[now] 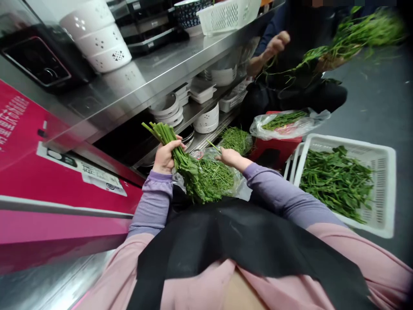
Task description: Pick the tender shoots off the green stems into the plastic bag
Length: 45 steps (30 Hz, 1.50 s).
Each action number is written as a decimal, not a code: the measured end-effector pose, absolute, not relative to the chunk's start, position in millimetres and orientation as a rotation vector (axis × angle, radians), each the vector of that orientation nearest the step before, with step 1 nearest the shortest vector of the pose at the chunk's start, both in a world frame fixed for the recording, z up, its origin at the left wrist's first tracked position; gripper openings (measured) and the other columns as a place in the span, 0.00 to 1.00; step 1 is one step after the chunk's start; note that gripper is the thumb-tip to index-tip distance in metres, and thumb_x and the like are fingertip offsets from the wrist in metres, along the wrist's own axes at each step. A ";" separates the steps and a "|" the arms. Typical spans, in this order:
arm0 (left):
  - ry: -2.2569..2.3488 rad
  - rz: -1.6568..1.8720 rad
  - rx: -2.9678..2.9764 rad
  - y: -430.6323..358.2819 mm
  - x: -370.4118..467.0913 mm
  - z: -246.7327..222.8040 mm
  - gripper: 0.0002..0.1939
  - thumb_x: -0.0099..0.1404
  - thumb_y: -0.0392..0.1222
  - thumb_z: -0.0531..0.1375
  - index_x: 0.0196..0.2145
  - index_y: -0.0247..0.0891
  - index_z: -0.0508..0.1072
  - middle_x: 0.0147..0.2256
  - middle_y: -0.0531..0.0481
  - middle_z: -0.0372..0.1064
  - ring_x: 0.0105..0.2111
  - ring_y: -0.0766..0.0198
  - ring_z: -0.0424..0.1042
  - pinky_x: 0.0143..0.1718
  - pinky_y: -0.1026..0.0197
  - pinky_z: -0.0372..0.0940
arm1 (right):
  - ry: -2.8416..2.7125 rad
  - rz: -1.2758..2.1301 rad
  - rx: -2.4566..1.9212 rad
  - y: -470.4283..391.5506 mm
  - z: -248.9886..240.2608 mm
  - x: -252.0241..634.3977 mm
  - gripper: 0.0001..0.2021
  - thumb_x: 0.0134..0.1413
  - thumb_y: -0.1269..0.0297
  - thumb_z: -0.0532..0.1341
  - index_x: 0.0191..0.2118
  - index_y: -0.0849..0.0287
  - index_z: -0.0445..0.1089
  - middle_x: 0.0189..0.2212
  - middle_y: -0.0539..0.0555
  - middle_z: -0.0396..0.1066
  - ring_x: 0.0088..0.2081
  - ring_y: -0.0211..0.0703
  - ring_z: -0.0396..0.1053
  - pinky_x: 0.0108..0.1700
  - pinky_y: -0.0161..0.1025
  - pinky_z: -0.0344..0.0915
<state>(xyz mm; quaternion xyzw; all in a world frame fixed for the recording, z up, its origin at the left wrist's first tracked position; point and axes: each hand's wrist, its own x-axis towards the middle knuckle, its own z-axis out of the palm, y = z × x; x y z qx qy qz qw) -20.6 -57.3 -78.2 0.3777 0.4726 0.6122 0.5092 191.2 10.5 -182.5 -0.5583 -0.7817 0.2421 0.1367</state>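
My left hand (166, 156) is wrapped round a bunch of green leafy stalks (189, 172), cut ends pointing up and left, leaves hanging down over my lap. To its right, my right hand (230, 157) is closed on a thin green stem (213, 147) that sticks out to the upper left. Beneath both hands lies an open clear plastic bag (241, 188) holding many cut green stems (219, 172). On the right, a white basket (383, 193) holds loose leafy greens (337, 181).
Across from me a person (274, 47) holds a bundle of thin greens (364, 36). A red container (274, 148) bears a plastic bag of greens. The steel shelf unit (161, 75) holds white bowls and baskets. A pink panel (64, 168) stands close on the left.
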 end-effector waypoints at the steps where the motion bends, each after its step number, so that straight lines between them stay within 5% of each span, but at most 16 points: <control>1: 1.105 1.484 0.901 -57.1 -22.6 -77.9 0.13 0.43 0.38 0.65 0.29 0.35 0.71 0.21 0.53 0.68 0.20 0.67 0.68 0.21 0.66 0.64 | -2.271 0.674 -1.569 9.6 -183.0 191.8 0.24 0.52 0.60 0.64 0.53 0.66 0.68 0.48 0.70 0.70 0.47 0.55 0.69 0.48 0.46 0.63; 6: 0.991 1.542 0.936 -55.5 -18.5 -81.4 0.11 0.44 0.37 0.65 0.28 0.36 0.70 0.20 0.54 0.66 0.20 0.68 0.68 0.23 0.66 0.64 | -2.221 0.766 -0.867 -27.3 -159.9 166.5 0.14 0.58 0.62 0.57 0.46 0.59 0.73 0.43 0.59 0.73 0.44 0.44 0.70 0.48 0.40 0.62; 15: 1.072 1.636 0.936 -57.7 -5.4 -81.9 0.12 0.40 0.36 0.68 0.26 0.35 0.73 0.22 0.55 0.67 0.20 0.69 0.67 0.24 0.66 0.63 | -1.751 1.605 -0.753 -43.6 -151.9 177.5 0.15 0.50 0.54 0.61 0.31 0.63 0.72 0.21 0.47 0.65 0.23 0.32 0.60 0.29 0.33 0.60; 23: 1.134 1.711 0.937 -53.9 -7.1 -76.0 0.10 0.40 0.36 0.68 0.24 0.34 0.72 0.19 0.55 0.65 0.18 0.70 0.65 0.20 0.67 0.61 | -1.530 2.073 -0.647 -22.6 -128.6 220.3 0.11 0.45 0.62 0.66 0.32 0.66 0.73 0.23 0.51 0.70 0.24 0.32 0.64 0.27 0.32 0.62; 33: 1.083 1.800 0.944 -49.5 -14.9 -37.0 0.08 0.46 0.35 0.67 0.25 0.36 0.71 0.19 0.56 0.64 0.20 0.71 0.66 0.22 0.68 0.63 | -1.588 2.072 -0.412 -12.9 -112.6 239.2 0.15 0.47 0.63 0.66 0.41 0.67 0.74 0.32 0.58 0.76 0.37 0.45 0.74 0.46 0.45 0.68; 45: 1.130 1.845 1.022 -43.2 -13.3 -12.3 0.09 0.49 0.36 0.67 0.24 0.36 0.69 0.19 0.56 0.63 0.20 0.70 0.67 0.22 0.68 0.65 | -1.667 1.835 -0.572 -17.3 -135.3 226.8 0.11 0.40 0.68 0.67 0.34 0.65 0.74 0.30 0.54 0.76 0.28 0.34 0.70 0.27 0.29 0.63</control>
